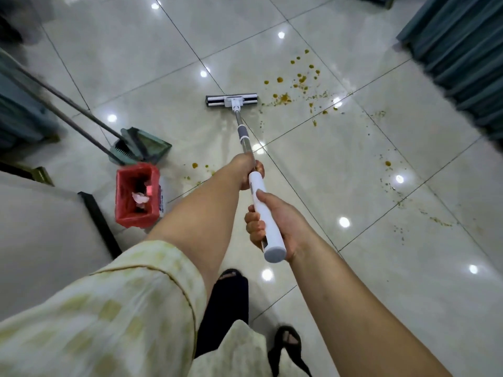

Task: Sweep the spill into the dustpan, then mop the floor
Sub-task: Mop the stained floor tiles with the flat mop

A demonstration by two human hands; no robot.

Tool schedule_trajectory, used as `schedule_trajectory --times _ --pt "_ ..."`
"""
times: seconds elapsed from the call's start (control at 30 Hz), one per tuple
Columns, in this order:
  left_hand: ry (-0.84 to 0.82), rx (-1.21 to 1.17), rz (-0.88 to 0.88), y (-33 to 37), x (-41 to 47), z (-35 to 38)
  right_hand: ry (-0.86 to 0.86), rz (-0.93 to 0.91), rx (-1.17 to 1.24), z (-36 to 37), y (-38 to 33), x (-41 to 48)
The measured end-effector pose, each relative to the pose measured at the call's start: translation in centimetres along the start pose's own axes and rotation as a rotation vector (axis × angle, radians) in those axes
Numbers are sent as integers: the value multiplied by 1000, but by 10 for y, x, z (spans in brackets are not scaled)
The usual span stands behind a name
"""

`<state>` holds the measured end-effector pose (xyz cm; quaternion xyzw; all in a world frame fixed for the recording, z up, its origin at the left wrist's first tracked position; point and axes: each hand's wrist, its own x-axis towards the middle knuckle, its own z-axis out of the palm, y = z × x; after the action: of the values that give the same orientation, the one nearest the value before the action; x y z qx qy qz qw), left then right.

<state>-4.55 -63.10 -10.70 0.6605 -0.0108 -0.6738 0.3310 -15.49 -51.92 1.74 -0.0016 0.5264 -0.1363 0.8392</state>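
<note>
Both hands are closed round the mop (240, 129): the left hand (249, 172) grips where the steel tube meets the white handle (257, 186), and the right hand (275, 221) wraps that handle near its capped end. Its flat mop head (231, 100) lies on the tiled floor (136, 63), just left of the orange-brown spill (298, 83). A green dustpan (148, 145) stands well apart, near a red bin (137, 194). The mop looks light and stiff, so this spread two-handed hold should steer it well.

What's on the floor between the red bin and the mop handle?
A few orange spill drops lie on the tile between bin and handle, shown in the head view.
</note>
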Motion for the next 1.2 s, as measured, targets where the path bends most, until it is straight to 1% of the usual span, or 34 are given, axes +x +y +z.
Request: schedule_trajectory --times 0.1,0.2,0.27,0.33,0.43,0.5,0.67,0.83,0.93,1.07,1.2 --pt "-17 2 8 18 24 -11 15 10 0 16 -10 25" --pt "-32 -4 1 14 35 -21 17 22 21 19 -2 35" --pt "-28 -10 -24 1 32 -25 16 33 45 14 14 33" --pt "-47 -66 -44 -17 21 -27 -1 38 73 5 30 24" --pt "-146 -229 -62 -51 -10 -32 -20 45 103 -11 59 2" --pt "-182 -251 -83 -80 -32 -32 -27 42 114 -27 83 -15" --pt "-165 -212 -93 -165 -86 -22 -16 32 149 -73 157 -71" --pt "-168 -103 -97 -254 -140 -15 -26 11 199 -119 235 -128" --pt "-166 -16 -73 -295 -169 -14 -18 3 192 -137 273 -156" --pt "-185 34 -46 -321 -201 -18 -6 -22 179 -144 304 -181" --pt "-160 8 -50 -324 -205 -21 -20 -85 177 -136 314 -187"
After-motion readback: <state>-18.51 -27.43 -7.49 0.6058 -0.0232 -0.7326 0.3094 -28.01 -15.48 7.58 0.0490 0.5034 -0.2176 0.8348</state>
